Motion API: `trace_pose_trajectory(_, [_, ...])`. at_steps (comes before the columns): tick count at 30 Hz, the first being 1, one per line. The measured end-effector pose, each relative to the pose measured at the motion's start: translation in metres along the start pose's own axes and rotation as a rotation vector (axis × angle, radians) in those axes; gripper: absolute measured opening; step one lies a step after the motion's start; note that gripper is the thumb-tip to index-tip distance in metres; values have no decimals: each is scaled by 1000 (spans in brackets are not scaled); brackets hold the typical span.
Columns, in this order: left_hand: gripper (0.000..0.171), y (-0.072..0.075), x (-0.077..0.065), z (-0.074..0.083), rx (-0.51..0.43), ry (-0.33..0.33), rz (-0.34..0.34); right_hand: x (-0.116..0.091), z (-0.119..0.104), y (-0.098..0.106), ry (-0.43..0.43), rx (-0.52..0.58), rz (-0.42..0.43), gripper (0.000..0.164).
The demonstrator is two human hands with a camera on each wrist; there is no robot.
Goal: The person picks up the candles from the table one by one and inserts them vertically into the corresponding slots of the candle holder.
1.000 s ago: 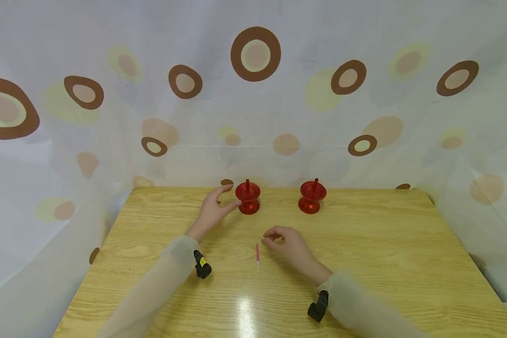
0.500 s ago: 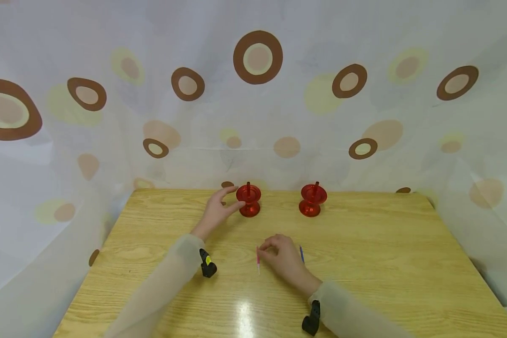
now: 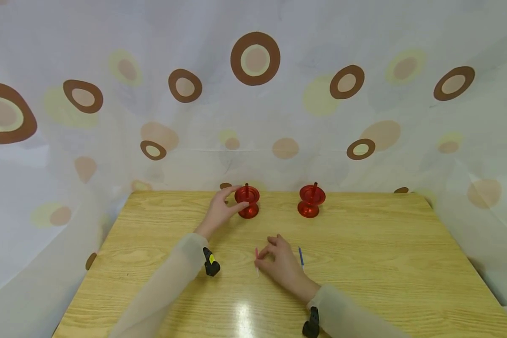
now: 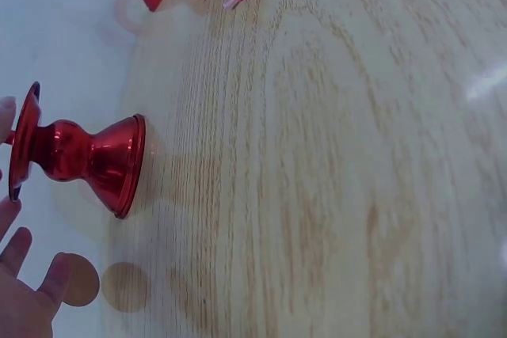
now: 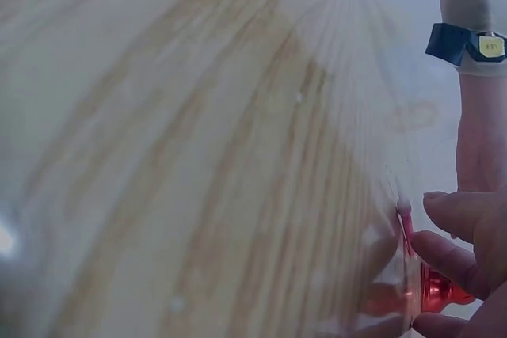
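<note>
Pink candle (image 3: 257, 251) lies on the worktop (image 3: 384, 244), partly under the right hand (image 3: 281, 265), whose grip looks parted; reaching seems the step, a small pinch next, and the left hand (image 3: 218, 212) spreads fingers by a red holder (image 3: 252, 197).

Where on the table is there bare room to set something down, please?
The table is bare between the blue candle and its right edge, and left of the left sleeve. Crowded: left grip at the left stand, right grip at the pink candle.
</note>
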State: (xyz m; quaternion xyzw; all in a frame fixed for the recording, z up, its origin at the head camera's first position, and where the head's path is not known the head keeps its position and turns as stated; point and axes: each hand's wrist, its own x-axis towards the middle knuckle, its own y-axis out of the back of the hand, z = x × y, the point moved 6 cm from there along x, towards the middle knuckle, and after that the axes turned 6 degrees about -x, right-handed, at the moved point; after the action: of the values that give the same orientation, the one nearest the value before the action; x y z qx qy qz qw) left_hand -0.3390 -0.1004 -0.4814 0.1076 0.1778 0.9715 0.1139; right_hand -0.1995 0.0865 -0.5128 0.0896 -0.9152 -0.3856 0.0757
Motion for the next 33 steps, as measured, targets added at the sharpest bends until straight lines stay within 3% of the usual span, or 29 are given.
trace_pose_trajectory(9, [62,-1,0,0,8,7,-2,-3,-8,-2,66,-53,28,21])
trace_pose_trajectory(33, [63,-2,0,0,2,29,-16,1,-18,-2,90,-226,20,27])
